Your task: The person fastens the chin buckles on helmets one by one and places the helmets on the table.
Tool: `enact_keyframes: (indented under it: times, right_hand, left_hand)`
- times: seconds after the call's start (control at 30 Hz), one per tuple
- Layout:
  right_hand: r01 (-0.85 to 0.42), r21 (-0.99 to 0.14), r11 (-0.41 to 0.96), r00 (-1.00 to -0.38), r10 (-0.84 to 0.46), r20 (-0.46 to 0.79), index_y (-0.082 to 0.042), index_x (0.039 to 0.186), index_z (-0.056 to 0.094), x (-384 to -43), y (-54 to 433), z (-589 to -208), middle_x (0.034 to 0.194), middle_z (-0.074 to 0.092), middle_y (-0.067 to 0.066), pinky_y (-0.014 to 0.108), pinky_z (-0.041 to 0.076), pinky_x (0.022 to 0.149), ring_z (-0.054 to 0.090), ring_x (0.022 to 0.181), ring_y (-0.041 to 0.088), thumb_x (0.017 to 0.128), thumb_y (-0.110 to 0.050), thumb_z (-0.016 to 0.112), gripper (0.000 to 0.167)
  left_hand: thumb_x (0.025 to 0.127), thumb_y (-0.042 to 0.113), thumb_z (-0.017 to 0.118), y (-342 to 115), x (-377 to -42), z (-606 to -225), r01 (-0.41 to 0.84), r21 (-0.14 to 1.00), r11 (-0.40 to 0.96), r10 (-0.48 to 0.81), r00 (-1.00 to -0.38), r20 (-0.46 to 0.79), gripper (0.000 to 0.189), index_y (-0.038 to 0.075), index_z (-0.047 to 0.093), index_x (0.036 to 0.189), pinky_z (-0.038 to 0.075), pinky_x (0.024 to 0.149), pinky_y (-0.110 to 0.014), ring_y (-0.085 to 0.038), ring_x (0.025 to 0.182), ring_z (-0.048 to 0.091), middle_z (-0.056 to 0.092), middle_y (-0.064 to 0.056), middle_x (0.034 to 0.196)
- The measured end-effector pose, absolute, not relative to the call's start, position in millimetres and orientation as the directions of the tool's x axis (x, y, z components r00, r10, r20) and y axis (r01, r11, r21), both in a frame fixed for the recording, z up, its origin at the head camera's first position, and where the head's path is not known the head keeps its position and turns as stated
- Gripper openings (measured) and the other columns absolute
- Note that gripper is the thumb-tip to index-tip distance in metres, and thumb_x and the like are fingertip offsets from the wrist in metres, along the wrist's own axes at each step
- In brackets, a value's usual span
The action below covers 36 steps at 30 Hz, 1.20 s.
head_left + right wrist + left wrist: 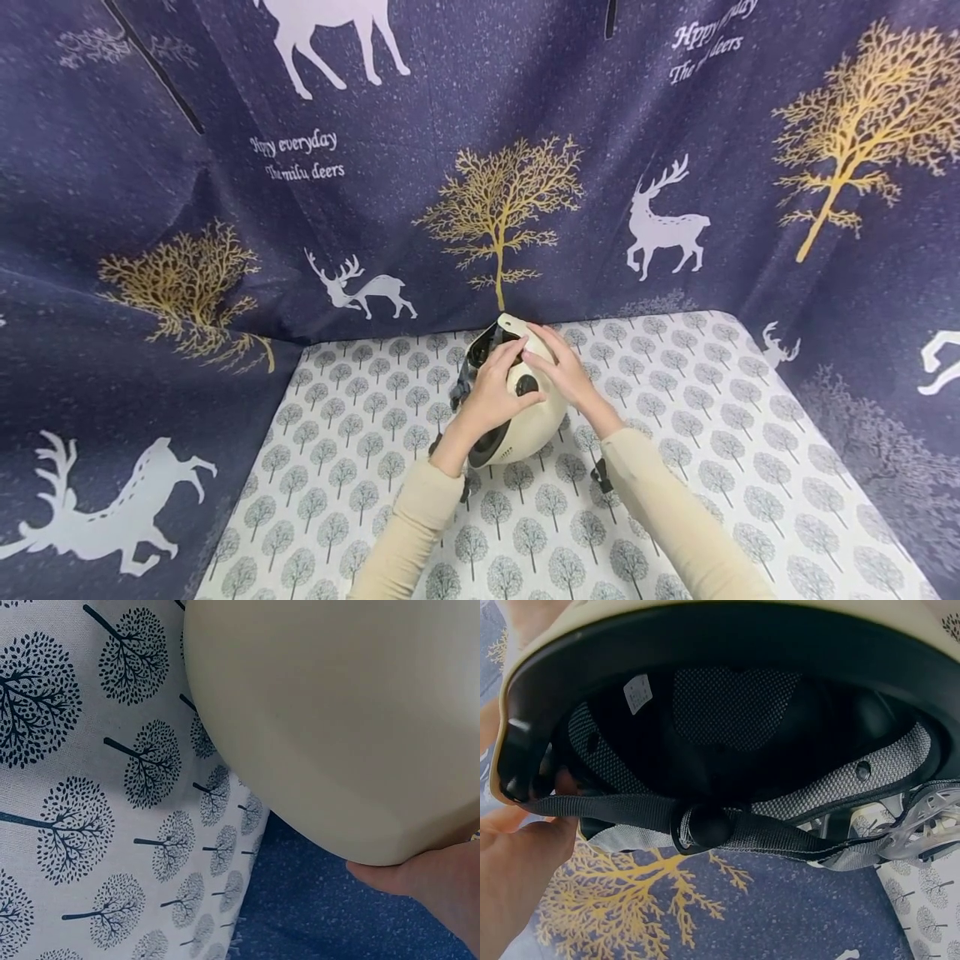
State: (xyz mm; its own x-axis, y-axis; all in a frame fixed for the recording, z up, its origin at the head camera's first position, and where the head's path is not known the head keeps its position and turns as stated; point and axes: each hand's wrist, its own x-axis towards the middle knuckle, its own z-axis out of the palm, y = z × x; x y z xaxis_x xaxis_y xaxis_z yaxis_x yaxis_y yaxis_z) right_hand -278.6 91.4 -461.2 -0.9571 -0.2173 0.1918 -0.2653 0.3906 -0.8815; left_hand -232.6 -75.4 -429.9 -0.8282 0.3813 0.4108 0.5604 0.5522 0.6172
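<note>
A cream helmet [536,429] with black trim lies tipped on its side near the back of the table, its opening turned left. My left hand [491,396] grips its edge on the open side, and the left wrist view shows those fingers at the rim beside a black strap [622,814]. Dark padding [735,709] and a small white label [637,694] show inside the shell. A clear plastic piece [930,825] sits at the strap's right end. On the far side, my right hand [566,371] holds the smooth shell, its thumb across the top.
The table is covered by a white cloth [360,500] printed with grey trees. Behind it and at both sides hangs a dark blue curtain [465,92] with deer and golden trees, close behind the helmet.
</note>
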Motion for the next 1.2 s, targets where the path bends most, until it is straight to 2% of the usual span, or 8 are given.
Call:
enact_keyframes:
  times: [0.37,0.67,0.83,0.97,1.07,1.1,1.2]
  right_hand:
    - [-0.325,-0.891,0.319,-0.937,-0.236,0.257,-0.016,0.149,0.04,-279.3,93.8,-467.0,0.157,0.033,0.015,0.066,0.02,0.116,0.026,0.147,0.039,0.097,-0.028,0.056,0.056]
    - [-0.262,-0.92,0.29,-0.953,-0.225,0.201,-0.018,0.15,0.037,-278.2,97.2,-468.1,0.159,0.029,0.013,0.065,0.02,0.116,0.023,0.148,0.038,0.099,-0.029,0.053,0.055]
    - [-0.239,-0.934,0.266,-0.958,-0.223,0.182,-0.01,0.15,0.036,-271.3,96.6,-455.8,0.158,0.029,0.019,0.065,0.021,0.117,0.025,0.146,0.042,0.099,-0.023,0.052,0.055]
    - [-0.237,-0.94,0.245,-0.952,-0.254,0.174,-0.002,0.15,0.033,-260.0,95.8,-437.2,0.157,0.028,0.024,0.064,0.022,0.116,0.025,0.145,0.044,0.1,-0.016,0.049,0.055]
    - [-0.225,-0.945,0.237,-0.953,-0.254,0.163,-0.001,0.15,0.032,-256.0,96.3,-431.6,0.157,0.028,0.024,0.063,0.022,0.117,0.025,0.145,0.044,0.1,-0.015,0.048,0.054]
    - [-0.221,-0.947,0.234,-0.955,-0.247,0.162,-0.001,0.15,0.032,-255.7,96.6,-431.2,0.157,0.028,0.024,0.062,0.022,0.118,0.025,0.145,0.043,0.1,-0.015,0.048,0.054]
    - [-0.204,-0.947,0.247,-0.964,-0.218,0.151,-0.002,0.15,0.034,-253.8,97.5,-429.1,0.157,0.03,0.022,0.06,0.022,0.119,0.027,0.145,0.042,0.1,-0.014,0.047,0.053]
  left_hand:
    - [0.075,0.026,0.084,-75.0,-230.9,-433.3,0.566,0.622,0.542,0.372,-0.825,0.427,0.087,0.001,0.041,0.146,0.042,0.104,-0.06,-0.038,0.131,0.05,0.05,-0.02,0.142]
    - [0.077,0.027,0.082,-76.6,-229.3,-437.3,0.563,0.648,0.512,0.384,-0.825,0.414,0.087,0.002,0.038,0.148,0.039,0.106,-0.063,-0.039,0.135,0.045,0.046,-0.019,0.147]
    - [0.075,0.025,0.084,-79.6,-228.0,-440.8,0.572,0.653,0.495,0.375,-0.819,0.433,0.085,0.003,0.041,0.146,0.027,0.114,-0.064,-0.041,0.136,0.04,0.046,-0.018,0.147]
    - [0.073,0.023,0.085,-83.0,-227.7,-444.4,0.591,0.644,0.486,0.376,-0.806,0.457,0.085,0.003,0.043,0.144,0.031,0.113,-0.062,-0.04,0.134,0.041,0.047,-0.018,0.147]
    - [0.073,0.025,0.085,-86.3,-227.4,-447.5,0.582,0.647,0.493,0.364,-0.813,0.454,0.086,0.003,0.043,0.145,0.037,0.109,-0.06,-0.038,0.133,0.041,0.046,-0.017,0.148]
    - [0.073,0.026,0.085,-87.5,-227.4,-448.5,0.572,0.654,0.495,0.356,-0.82,0.448,0.086,0.004,0.043,0.145,0.035,0.111,-0.06,-0.038,0.134,0.04,0.046,-0.016,0.148]
    - [0.077,0.04,0.082,-92.8,-227.9,-452.3,0.539,0.682,0.494,0.32,-0.842,0.433,0.086,0.005,0.044,0.145,0.034,0.112,-0.06,-0.038,0.136,0.039,0.045,-0.015,0.149]
